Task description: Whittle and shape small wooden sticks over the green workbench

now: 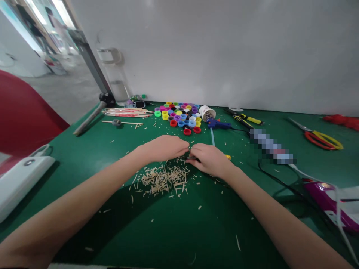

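Both my hands meet at the middle of the green table [179, 224]. My left hand [165, 147] is curled, its fingertips pinched on something small that I cannot make out. My right hand [209, 158] is closed around a small dark tool with a yellow end showing at its far side. Just below the hands lies a pile of short pale wood chips [164, 179], with stray slivers scattered around it.
Behind the hands lie several coloured plastic rings [181, 116], a white cup [206, 113], a blue glue gun [218, 124], thin sticks [126, 112], yellow-handled pliers [248, 119] and red-yellow scissors [322, 139]. A purple device [328, 198] with cables lies at right, a white device [19, 179] at left.
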The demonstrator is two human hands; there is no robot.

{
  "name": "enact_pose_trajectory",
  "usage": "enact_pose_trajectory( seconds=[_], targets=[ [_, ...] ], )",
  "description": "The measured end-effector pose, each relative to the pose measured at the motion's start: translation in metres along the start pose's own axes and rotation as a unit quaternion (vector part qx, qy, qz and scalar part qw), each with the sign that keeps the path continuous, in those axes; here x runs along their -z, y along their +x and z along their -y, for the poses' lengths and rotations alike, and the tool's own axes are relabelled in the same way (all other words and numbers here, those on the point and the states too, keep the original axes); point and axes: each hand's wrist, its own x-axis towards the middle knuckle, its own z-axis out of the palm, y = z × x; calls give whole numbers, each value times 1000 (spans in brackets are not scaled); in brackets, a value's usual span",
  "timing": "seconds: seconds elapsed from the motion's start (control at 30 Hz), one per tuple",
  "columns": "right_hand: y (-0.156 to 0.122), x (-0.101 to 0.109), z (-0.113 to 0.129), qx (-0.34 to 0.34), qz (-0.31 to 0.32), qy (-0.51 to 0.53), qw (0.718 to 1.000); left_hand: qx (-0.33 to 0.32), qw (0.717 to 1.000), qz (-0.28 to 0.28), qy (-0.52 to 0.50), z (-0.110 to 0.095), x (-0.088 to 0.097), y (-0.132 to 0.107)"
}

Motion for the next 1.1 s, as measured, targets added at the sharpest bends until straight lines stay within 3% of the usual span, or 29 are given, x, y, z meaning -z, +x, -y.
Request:
enact_pose_trajectory(
  seconds=[0.2, 0.47, 0.7, 0.93, 1.1],
  targets=[
    [-4, -2, 9, 38, -40, -92, 994, 29, 999, 3, -25, 8, -2, 0],
    [-5, 2, -2, -16, -71, -41, 997, 23, 999, 7, -33, 10, -3, 0],
    [3, 1, -7, -58, -30, 51, 997, 5, 1000, 11, -12, 4, 1, 0],
    [10, -2, -9, -75, 21, 60, 995, 1, 1000, 19, -7, -1, 0, 3],
    [9, -2, -8, -71, 20, 55, 996, 13, 1000, 19, -7, 0, -2, 2]
  ],
)
